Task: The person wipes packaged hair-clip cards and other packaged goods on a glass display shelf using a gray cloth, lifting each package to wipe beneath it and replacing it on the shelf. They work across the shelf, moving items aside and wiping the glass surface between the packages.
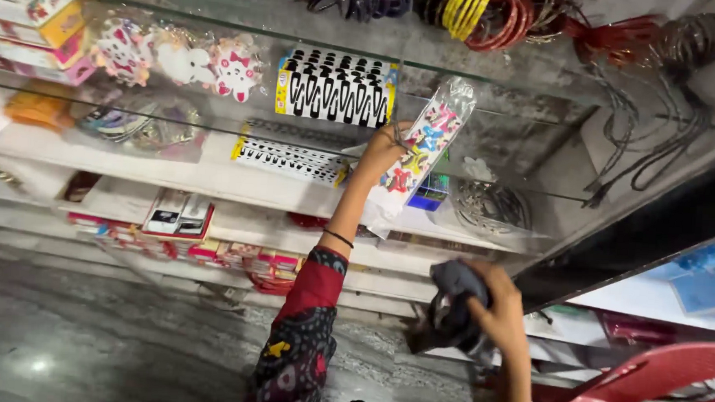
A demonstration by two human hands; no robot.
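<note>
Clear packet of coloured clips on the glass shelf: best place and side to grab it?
Probably the packet's lower end, coming from below and in front. It leans tilted, top end up against the shelf back, lower end over the glass shelf edge, where the left hand already holds it. The card of black hair clips crowds its left side. The right hand holds a dark cloth.
</note>
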